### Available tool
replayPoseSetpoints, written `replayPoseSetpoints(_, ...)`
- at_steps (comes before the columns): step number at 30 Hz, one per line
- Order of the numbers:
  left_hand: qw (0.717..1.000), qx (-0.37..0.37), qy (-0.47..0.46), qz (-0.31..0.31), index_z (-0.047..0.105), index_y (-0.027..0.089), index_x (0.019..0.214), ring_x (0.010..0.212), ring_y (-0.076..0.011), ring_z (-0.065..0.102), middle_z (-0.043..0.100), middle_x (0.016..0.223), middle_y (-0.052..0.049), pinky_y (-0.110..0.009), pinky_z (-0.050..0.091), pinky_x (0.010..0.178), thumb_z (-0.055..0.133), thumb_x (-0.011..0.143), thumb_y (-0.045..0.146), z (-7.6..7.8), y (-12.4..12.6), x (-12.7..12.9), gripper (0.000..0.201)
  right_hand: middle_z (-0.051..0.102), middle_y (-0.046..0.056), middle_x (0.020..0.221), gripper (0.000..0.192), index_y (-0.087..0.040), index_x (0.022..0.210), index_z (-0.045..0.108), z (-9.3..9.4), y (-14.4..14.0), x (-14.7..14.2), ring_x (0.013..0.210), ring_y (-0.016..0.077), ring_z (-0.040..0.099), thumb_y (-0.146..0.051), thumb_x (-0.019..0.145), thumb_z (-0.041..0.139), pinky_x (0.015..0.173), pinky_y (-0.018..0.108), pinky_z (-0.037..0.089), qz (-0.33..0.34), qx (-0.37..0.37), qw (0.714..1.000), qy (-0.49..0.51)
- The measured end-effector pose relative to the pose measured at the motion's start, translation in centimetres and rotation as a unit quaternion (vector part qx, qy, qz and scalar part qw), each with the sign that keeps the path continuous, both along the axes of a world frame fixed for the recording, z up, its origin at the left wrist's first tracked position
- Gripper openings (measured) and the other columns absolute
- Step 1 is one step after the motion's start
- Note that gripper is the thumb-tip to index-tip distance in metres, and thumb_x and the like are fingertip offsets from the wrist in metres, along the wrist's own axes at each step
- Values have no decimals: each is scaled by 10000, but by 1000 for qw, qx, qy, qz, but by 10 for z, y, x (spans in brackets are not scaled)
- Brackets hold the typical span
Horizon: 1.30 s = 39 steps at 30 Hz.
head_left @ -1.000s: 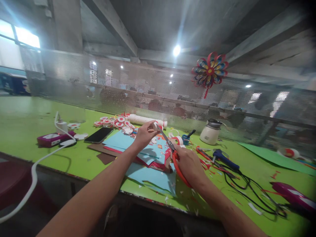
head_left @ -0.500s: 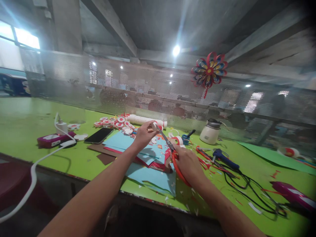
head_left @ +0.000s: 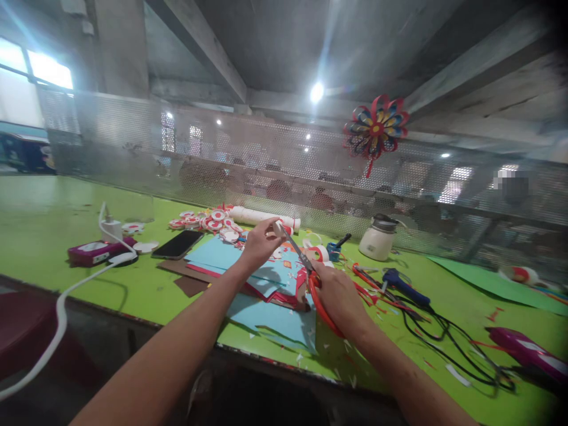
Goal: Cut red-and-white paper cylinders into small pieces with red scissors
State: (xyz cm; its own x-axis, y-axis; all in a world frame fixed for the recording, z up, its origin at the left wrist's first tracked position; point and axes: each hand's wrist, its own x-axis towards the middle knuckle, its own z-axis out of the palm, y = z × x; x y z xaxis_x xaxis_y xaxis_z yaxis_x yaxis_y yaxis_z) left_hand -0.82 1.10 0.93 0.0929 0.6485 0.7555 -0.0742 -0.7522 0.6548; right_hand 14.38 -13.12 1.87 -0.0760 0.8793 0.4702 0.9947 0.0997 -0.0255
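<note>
Pinched in the fingers of my left hand [head_left: 261, 239] is a small white paper piece [head_left: 278, 228], partly hidden by the fingers. My right hand [head_left: 339, 293] grips orange-handled scissors [head_left: 298, 251], their blades pointing up and left to the paper piece. Whether the blades are cutting into it I cannot tell. Beneath both hands lies a stack of blue paper sheets [head_left: 213, 254], with red and brown sheets under it and small paper scraps on top. Behind my left hand sits a pile of red-and-white paper discs [head_left: 216, 222].
A white roll [head_left: 261, 217] lies along the mesh partition. To the left are a phone [head_left: 177, 244] and a purple device [head_left: 95, 252] with a white cable. A white pot [head_left: 377, 238], a blue glue gun [head_left: 406, 285] with black cord and a purple tool [head_left: 528, 352] stand or lie right.
Hardly anything differs. The paper piece in my left hand has turned slightly at the scissor tips, while both hands stay in nearly the same place.
</note>
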Motion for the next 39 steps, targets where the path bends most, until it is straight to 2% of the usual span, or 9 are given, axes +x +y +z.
replayPoseSetpoints(10,1000,-8,16,2,545,132,1145,935,-206,599,598,1068,-124,-330,516,793,687,648,286,1,-2,-1,540,704,123,915,404,-156,1182,534,5,-3,2,823,263,630,-142,791,433,639,292,342,4,-3,1000,-9)
replayPoseSetpoints(14,999,-31,5,-10,546,134,1145,944,-208,592,590,1080,-128,-318,506,786,698,635,281,4,-3,-2,552,702,122,937,361,-170,1118,577,4,1,4,845,266,631,-139,783,446,659,294,363,16,-8,1000,19)
replayPoseSetpoints(18,997,-62,-37,-37,552,159,1129,910,-202,595,621,1000,-99,-323,486,784,727,600,251,6,2,-7,565,700,124,904,370,-155,1104,602,2,10,9,831,266,627,-150,753,483,668,300,396,33,-32,996,77)
replayPoseSetpoints(21,987,-102,-81,-94,581,155,1077,925,-206,584,628,987,-97,-329,455,807,749,574,231,11,3,-14,535,681,73,755,303,-145,969,659,7,11,14,681,214,619,-162,714,497,590,271,423,94,-78,976,182)
replayPoseSetpoints(24,963,-161,-98,-191,604,154,1067,926,-206,578,606,1072,-113,-322,443,779,733,610,238,17,-2,-21,482,576,-6,584,275,-137,890,654,19,2,19,482,132,531,-154,698,457,467,231,414,158,-159,928,296)
replayPoseSetpoints(29,919,-200,-117,-317,639,150,1019,877,-191,591,627,1018,-104,-301,441,747,647,717,278,23,-14,-28,327,544,-39,557,224,-149,882,615,33,-17,25,500,107,532,-148,723,458,504,214,436,225,-203,883,359)
replayPoseSetpoints(31,907,-205,-127,-345,648,147,994,891,-195,591,628,1022,-104,-298,441,753,612,747,287,23,-15,-28,286,551,-29,546,144,-154,753,606,34,-20,26,516,110,540,-160,747,461,516,214,429,252,-201,877,356)
replayPoseSetpoints(34,890,-214,-131,-381,641,134,1017,911,-190,586,631,1022,-103,-291,439,768,562,779,260,22,-15,-29,280,550,-12,533,227,-159,573,553,32,-21,24,522,110,536,-171,778,456,519,215,412,277,-199,876,342)
replayPoseSetpoints(39,870,-220,-138,-420,644,82,1019,940,-200,577,648,992,-123,-293,432,792,506,787,217,20,-13,-31,301,517,-12,492,344,-168,490,498,29,-23,20,498,106,522,-175,826,422,536,224,411,298,-196,871,338)
